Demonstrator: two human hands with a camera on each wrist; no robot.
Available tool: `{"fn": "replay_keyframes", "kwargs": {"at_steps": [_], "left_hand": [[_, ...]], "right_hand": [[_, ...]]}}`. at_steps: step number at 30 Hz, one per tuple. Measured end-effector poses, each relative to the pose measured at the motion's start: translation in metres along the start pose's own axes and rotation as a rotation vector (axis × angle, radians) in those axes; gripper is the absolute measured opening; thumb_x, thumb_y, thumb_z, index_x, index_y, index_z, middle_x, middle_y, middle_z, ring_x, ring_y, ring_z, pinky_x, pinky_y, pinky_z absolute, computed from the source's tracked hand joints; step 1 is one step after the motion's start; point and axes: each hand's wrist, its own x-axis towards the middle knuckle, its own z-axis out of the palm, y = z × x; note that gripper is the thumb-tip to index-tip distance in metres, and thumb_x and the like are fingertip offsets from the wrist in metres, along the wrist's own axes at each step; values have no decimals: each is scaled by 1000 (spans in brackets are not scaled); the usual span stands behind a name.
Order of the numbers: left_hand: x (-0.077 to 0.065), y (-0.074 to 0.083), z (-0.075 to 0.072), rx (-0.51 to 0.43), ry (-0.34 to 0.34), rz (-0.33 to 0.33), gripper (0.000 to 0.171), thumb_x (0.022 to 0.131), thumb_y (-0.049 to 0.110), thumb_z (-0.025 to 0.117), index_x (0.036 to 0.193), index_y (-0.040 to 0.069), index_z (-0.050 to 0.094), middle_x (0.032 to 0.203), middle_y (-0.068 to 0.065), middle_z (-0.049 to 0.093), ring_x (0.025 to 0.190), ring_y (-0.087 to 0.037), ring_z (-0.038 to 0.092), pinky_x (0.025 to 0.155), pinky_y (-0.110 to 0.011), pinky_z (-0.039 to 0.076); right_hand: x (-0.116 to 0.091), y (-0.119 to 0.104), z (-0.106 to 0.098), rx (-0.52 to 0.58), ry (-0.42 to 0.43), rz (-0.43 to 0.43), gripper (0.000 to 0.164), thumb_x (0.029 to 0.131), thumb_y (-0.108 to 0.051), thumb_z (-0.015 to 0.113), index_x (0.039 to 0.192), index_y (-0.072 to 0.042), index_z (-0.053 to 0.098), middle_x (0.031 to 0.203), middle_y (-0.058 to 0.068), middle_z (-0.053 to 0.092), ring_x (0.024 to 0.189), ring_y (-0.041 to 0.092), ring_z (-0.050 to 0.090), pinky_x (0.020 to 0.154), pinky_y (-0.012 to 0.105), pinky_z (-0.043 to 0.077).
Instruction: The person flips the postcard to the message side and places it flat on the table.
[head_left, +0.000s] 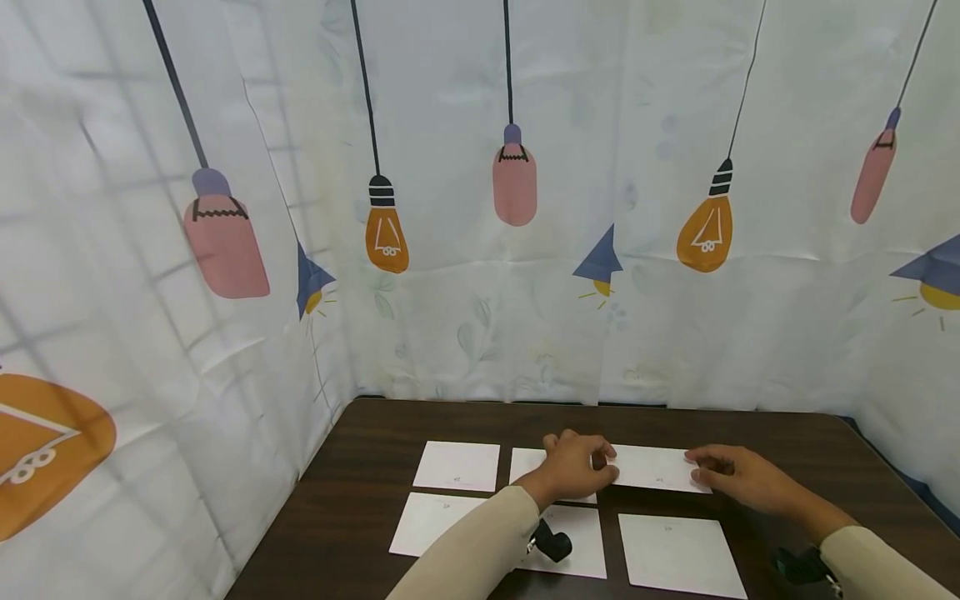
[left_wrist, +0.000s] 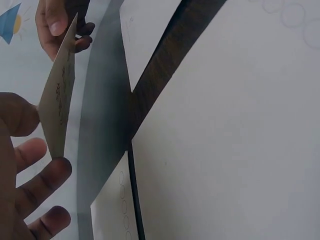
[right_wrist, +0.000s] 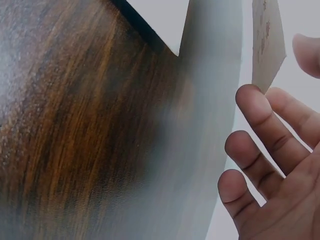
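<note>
Between both hands, a white paper sheet [head_left: 651, 468] is held above the far part of the table. My left hand [head_left: 574, 465] pinches its left end between thumb and fingers. At the right end, the thumb and fingers of my right hand [head_left: 750, 481] lie on either side of the edge. Seen nearly edge-on in the left wrist view, the sheet [left_wrist: 59, 97] bears small handwriting. Only the near end of the sheet [right_wrist: 266, 40] shows in the right wrist view, beside the index fingertip. The left hand partly covers another sheet [head_left: 526, 461] on the table.
Further white sheets lie in rows on the dark wood table [head_left: 780, 433]: one at back left [head_left: 457, 465], one at front left [head_left: 427, 523], one under the left forearm [head_left: 581, 533] and one at front right [head_left: 681, 554]. A lamp-printed curtain [head_left: 450, 333] hangs behind.
</note>
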Motion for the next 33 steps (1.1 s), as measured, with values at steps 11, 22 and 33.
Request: {"fn": "replay_keyframes", "kwargs": {"at_steps": [11, 22, 33], "left_hand": [[3, -3, 7, 124, -39, 33, 42, 89, 40, 75, 129, 32, 68, 91, 23, 58, 98, -4, 45, 81, -40, 22], [2, 0, 10, 222, -72, 33, 49, 87, 42, 78, 134, 31, 67, 96, 24, 59, 103, -6, 47, 84, -40, 24], [1, 1, 12, 266, -82, 46, 50, 86, 42, 80, 133, 31, 68, 94, 24, 58, 106, -7, 47, 85, -41, 26]], "right_hand": [[-1, 6, 4, -69, 1, -39, 70, 89, -42, 79, 143, -5, 55, 115, 3, 61, 99, 11, 55, 74, 33, 49], [-4, 8, 7, -95, 6, -24, 77, 87, -43, 81, 146, -4, 50, 111, 3, 60, 97, 14, 56, 73, 36, 47], [-6, 14, 11, -51, -4, -33, 74, 89, -39, 81, 145, -3, 50, 104, 2, 55, 88, 7, 50, 66, 30, 40]]}}
